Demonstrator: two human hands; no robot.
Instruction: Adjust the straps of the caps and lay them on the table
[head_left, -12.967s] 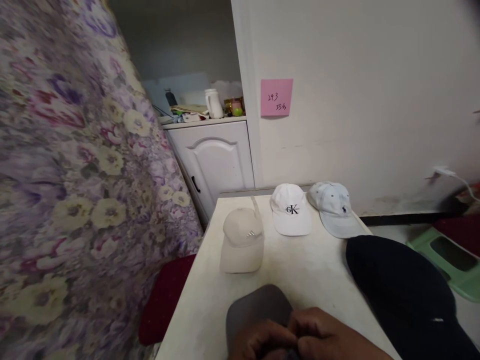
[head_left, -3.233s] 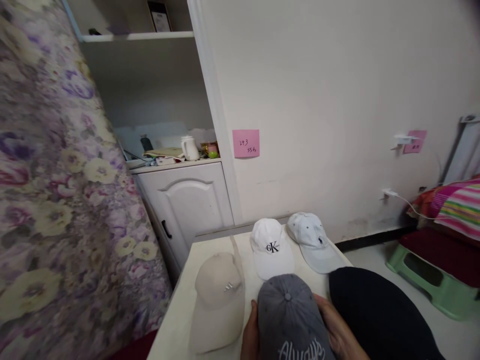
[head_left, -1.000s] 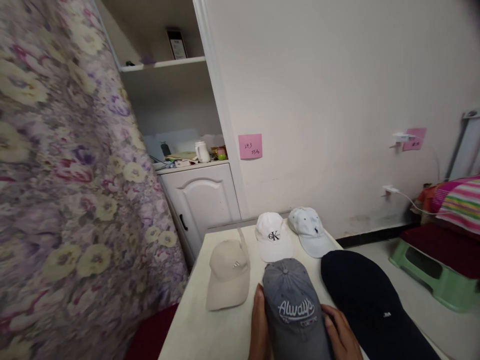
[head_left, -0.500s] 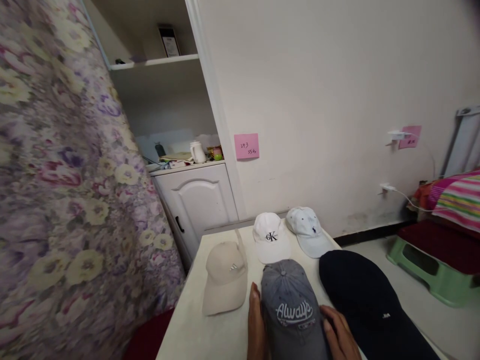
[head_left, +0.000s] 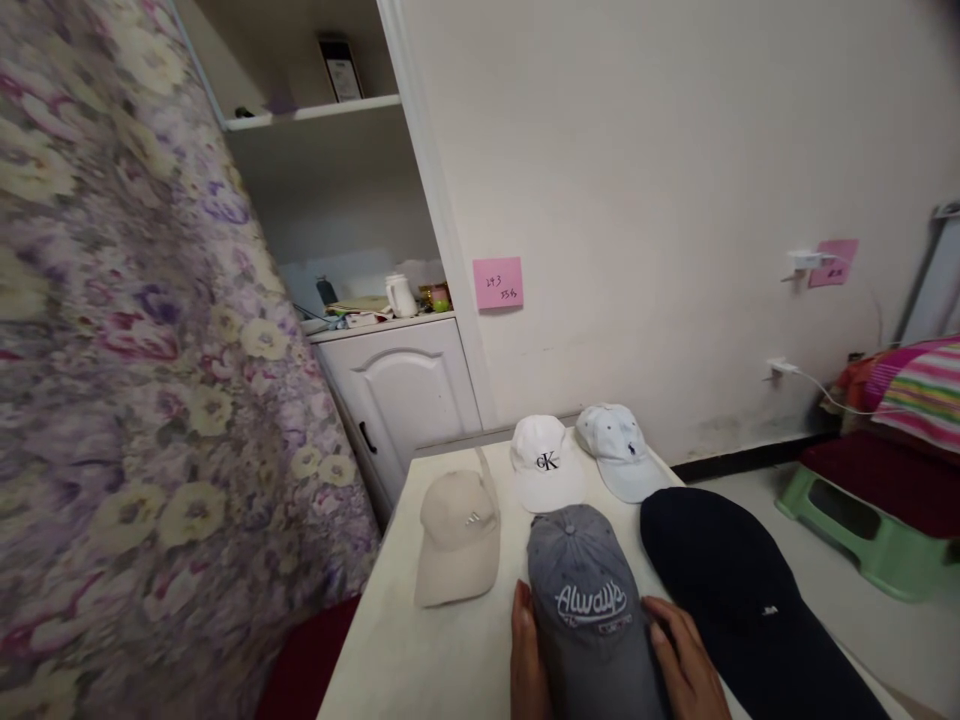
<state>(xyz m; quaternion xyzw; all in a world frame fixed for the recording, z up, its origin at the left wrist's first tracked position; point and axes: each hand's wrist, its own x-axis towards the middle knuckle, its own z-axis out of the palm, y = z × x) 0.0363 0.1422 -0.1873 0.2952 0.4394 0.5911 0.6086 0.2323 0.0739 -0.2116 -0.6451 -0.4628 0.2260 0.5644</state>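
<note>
A grey baseball cap (head_left: 581,550) with white "Always" lettering lies on the pale table, its brim toward me. My left hand (head_left: 528,660) presses against its left side, fingers upright and together. On the opposite side, my right hand (head_left: 686,660) has its fingers curved against the cap, so it sits between both hands. Nearby lie a beige cap (head_left: 457,530) at left, a white CK cap (head_left: 546,465) and a light blue cap (head_left: 615,450) behind, and a large dark navy cap (head_left: 735,580) beside my right hand. The lower parts of both hands are cut off by the frame.
The pale table (head_left: 420,650) meets the wall at its far end. A floral curtain (head_left: 172,400) hangs at left, beside a white cabinet (head_left: 416,385). On the right floor stands a green stool (head_left: 862,535); charger cables (head_left: 825,395) run from the wall.
The view has shifted slightly, so the scene sits a little higher and further right. My left hand has slid a bit toward me along the grey cap; the caps have hardly moved.
</note>
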